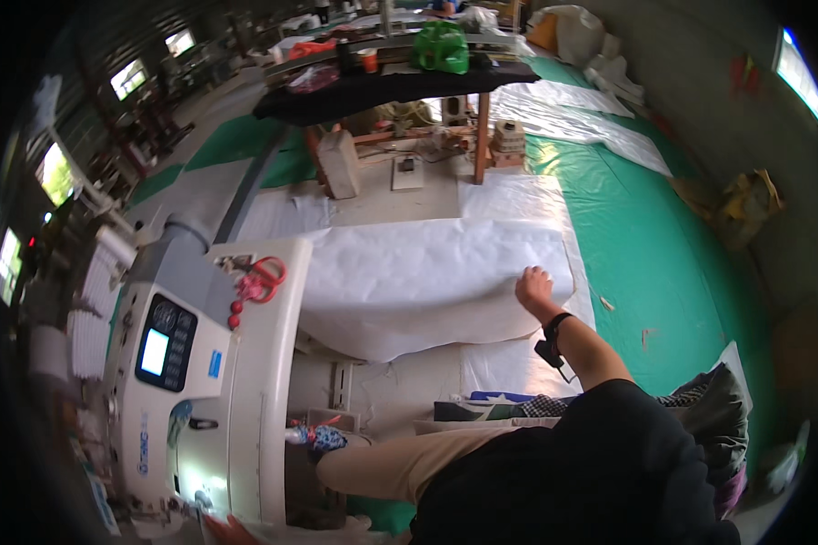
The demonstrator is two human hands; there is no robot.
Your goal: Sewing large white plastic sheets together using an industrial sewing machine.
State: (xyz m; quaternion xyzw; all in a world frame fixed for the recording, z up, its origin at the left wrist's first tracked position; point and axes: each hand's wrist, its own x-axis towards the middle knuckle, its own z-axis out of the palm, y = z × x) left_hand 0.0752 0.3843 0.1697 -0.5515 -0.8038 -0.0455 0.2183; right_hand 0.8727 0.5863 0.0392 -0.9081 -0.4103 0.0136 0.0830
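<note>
My right hand (534,288), with a black band at the wrist, is at the right end of a broad white sheet (409,282). Its fingers are curled closed on the sheet, which spreads leftward to the sewing machine and sags along its near edge. The white sewing machine (254,381) fills the left side, its lamp lit low down. Close to that light, at the lower edge, a small part of my left hand (230,530) shows; its fingers are blurred and cut off. Red-handled scissors (266,280) lie on top of the machine beside a control panel (165,341).
A dark-covered table (382,93) with a green plastic bag (441,47) stands ahead, a pale block (338,163) beneath it. Green sheeting (645,236) covers the floor at right. Folded cloths (509,407) lie beside my leg. A yellow bag (750,209) is near the right wall.
</note>
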